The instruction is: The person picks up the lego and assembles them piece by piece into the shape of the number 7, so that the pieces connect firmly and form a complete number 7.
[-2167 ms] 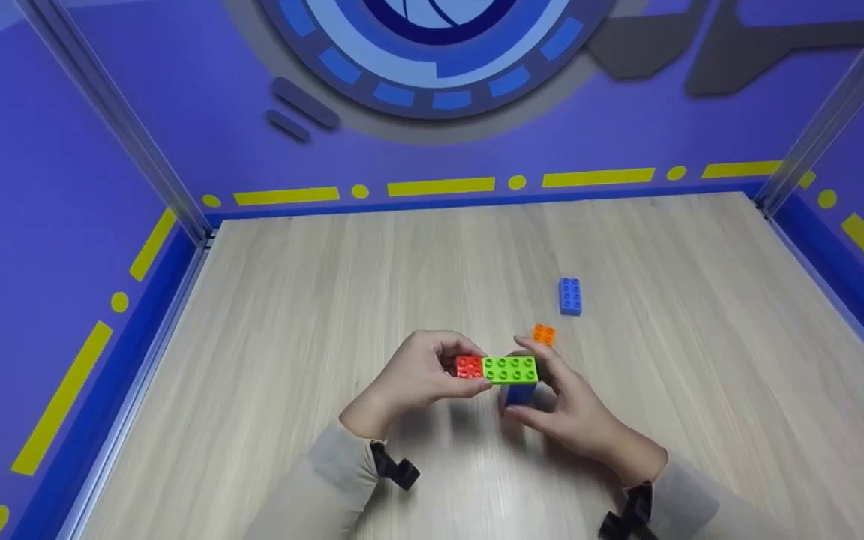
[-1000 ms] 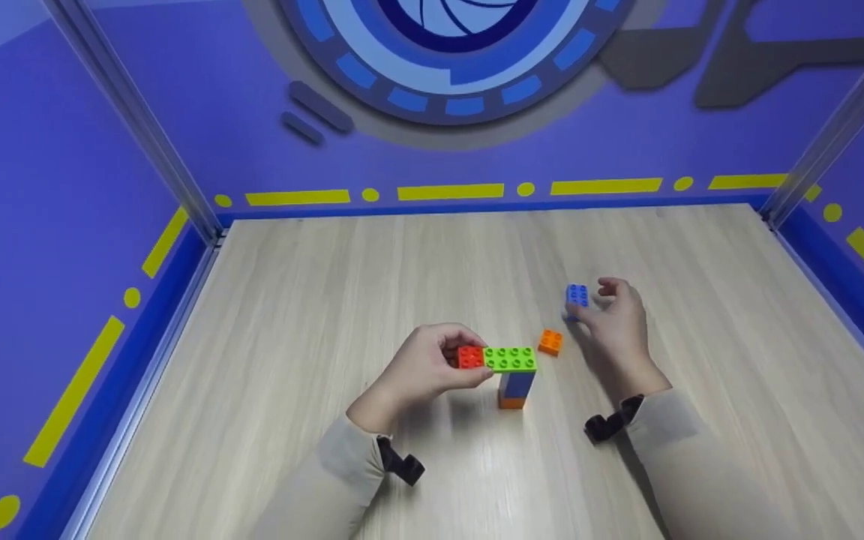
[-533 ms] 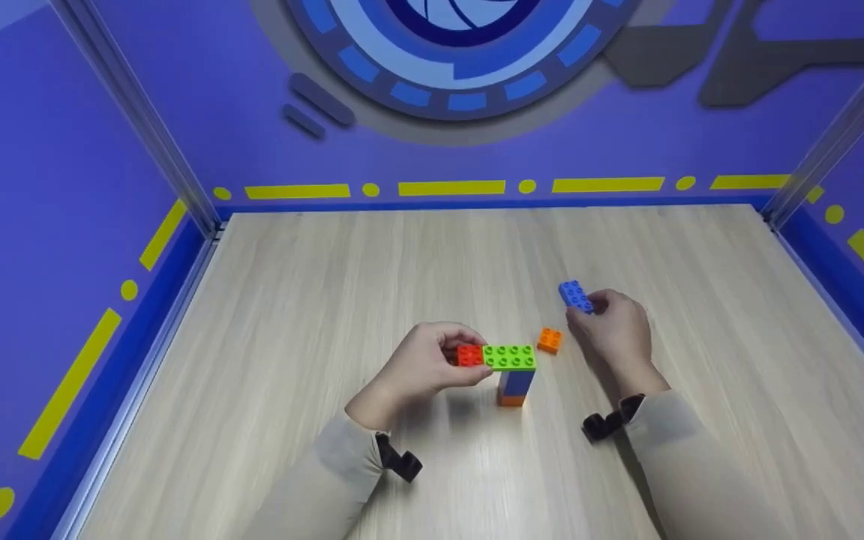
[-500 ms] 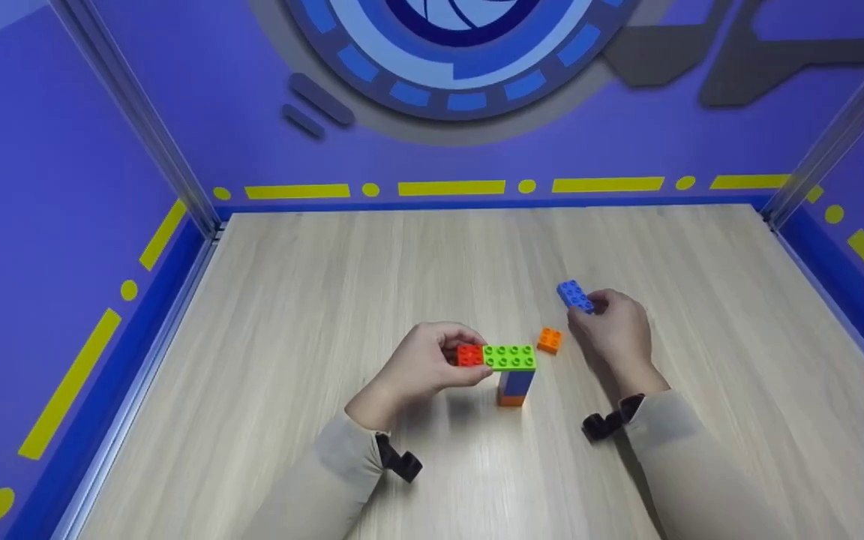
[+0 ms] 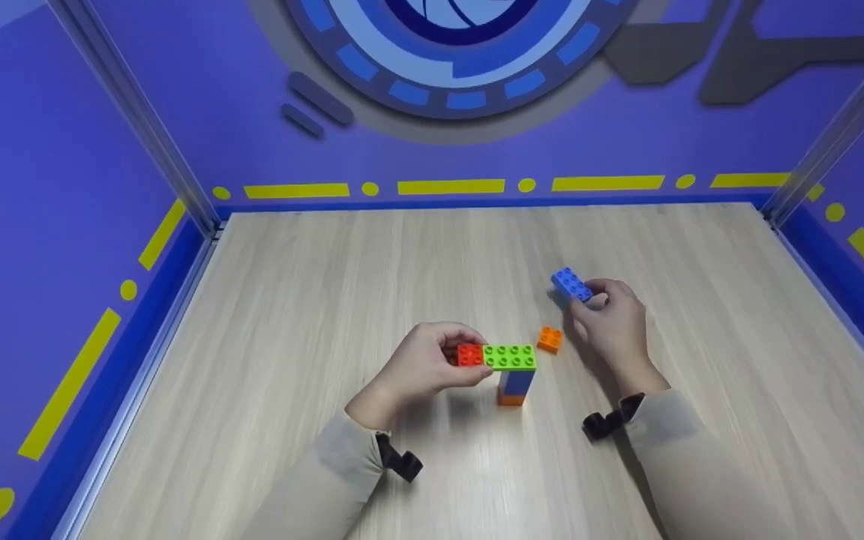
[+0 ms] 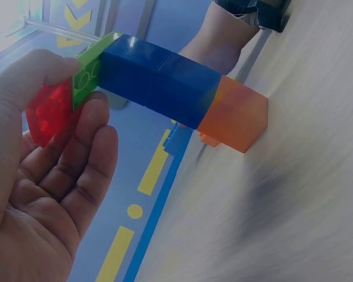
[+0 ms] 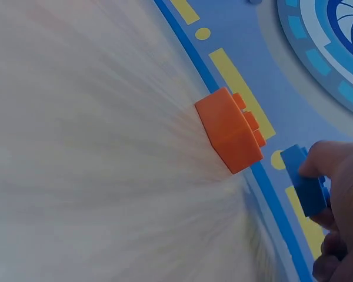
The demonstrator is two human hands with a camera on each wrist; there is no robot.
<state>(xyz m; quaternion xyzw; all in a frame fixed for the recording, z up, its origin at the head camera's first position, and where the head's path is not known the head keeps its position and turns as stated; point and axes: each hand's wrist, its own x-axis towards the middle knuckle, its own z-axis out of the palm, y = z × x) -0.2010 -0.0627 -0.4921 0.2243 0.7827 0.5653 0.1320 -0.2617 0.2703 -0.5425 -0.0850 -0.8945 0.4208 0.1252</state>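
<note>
My left hand pinches a small red brick and the near end of a long green brick, thumb in front and fingers behind. The green brick tops a column of two dark blue bricks above an orange brick, which stands on the table; the red brick sticks out to the left. My right hand pinches a light blue eight-stud brick by its near end, thumb against fingers. In the right wrist view that blue brick appears beyond a loose orange brick.
The loose orange brick lies on the wooden table between the column and my right hand. Purple-blue panels with yellow marks wall the table at the back and sides. Black wrist mounts sit on both sleeves.
My right hand has left the column, taken hold of the light blue brick, turned it and moved it slightly away from me. My left hand keeps its grip on the red and green bricks.
</note>
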